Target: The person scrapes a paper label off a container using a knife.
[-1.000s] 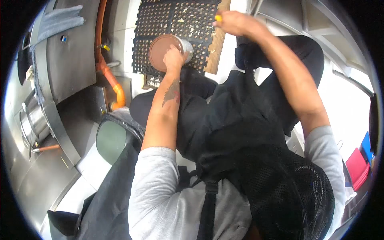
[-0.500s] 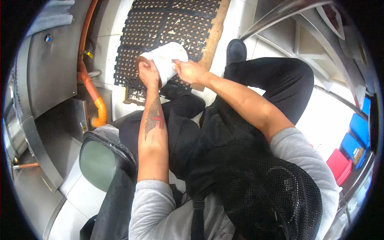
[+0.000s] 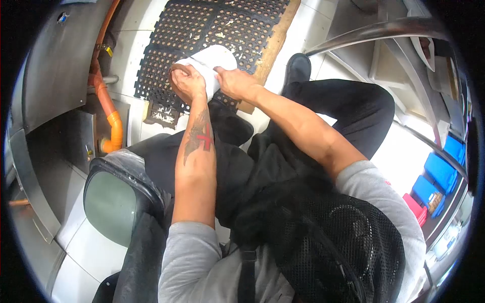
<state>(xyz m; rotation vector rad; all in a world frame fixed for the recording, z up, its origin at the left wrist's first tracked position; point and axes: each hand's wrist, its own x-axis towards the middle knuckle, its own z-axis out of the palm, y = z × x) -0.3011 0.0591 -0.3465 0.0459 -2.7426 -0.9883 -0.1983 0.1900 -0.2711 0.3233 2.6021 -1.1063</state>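
Observation:
A large white paper towel roll [image 3: 214,56] is held tilted above the floor mat, its brown end face turned to the left. My left hand [image 3: 188,82] grips that brown end, with the fingers curled over it and partly out of sight. On the other side, my right hand [image 3: 236,82] is closed against the white paper, thumb and forefinger at its surface. What lies under the right fingertips is too small to make out.
Below the roll lies a black perforated rubber mat [image 3: 182,35] strewn with pale scraps, with cardboard [image 3: 275,40] along its edge. An orange pipe [image 3: 103,98] and a green-grey lidded bin [image 3: 109,207] stand left. A metal frame [image 3: 374,33] and blue containers [image 3: 440,170] are at right.
The view has shifted slightly, so the pipe and bin appear further left. My right fingers have moved a little on the paper, while both hands stay on the roll.

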